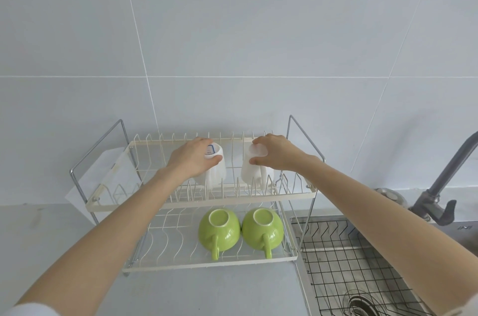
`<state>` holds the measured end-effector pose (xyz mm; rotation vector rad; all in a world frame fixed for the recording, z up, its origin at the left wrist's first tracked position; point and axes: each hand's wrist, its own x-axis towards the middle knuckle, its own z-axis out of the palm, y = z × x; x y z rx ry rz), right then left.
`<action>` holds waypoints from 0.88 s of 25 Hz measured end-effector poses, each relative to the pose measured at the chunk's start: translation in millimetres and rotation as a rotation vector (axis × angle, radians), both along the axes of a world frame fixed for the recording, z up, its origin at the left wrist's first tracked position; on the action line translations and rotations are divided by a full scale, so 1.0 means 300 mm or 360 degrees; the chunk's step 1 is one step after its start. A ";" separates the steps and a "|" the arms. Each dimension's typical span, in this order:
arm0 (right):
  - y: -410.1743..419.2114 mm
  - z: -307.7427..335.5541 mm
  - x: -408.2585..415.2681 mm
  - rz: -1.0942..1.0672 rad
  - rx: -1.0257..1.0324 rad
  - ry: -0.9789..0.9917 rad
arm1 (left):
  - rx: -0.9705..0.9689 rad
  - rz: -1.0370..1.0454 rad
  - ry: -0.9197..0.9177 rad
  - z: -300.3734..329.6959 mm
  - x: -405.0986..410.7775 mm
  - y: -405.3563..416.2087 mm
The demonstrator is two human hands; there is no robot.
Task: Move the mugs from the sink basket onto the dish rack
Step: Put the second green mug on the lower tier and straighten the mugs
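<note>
**Fingers on two white mugs at the top tier**

Fingers [214, 159] of the left hand [192, 159] curl around the base of an upturned white mug [216, 173], thumb in front, the rest behind, gripping it. The right hand [276, 152] clasps the base of a second white mug [254, 169] the same way, thumb on the near side; this mug's handle faces the viewer. Both mugs stand mouth-down among the prongs on the upper tier of the dish rack [207, 200], at the middle of the frame, near each other but apart.

Below them, on the lower tier, two green mugs [219, 230] [262, 229] sit upside down, just beside each other, handles pointing toward the viewer. The rack stands on a grey table [207, 292] against a tiled wall [232, 30]. At lower right, the sink basket [349, 264], a dark wire grid, lies in the sink, with a tap [450, 178] above it.
</note>
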<state>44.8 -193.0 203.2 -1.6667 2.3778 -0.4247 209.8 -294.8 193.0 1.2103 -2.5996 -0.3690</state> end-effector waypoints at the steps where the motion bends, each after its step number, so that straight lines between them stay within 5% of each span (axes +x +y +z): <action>1: 0.002 0.000 -0.007 -0.0001 0.0007 0.0006 | 0.0000 -0.0017 0.0006 -0.001 -0.016 0.008; 22: 0.016 -0.022 -0.037 -0.0047 0.0023 0.0035 | -0.0023 -0.0154 0.0079 -0.042 -0.094 0.053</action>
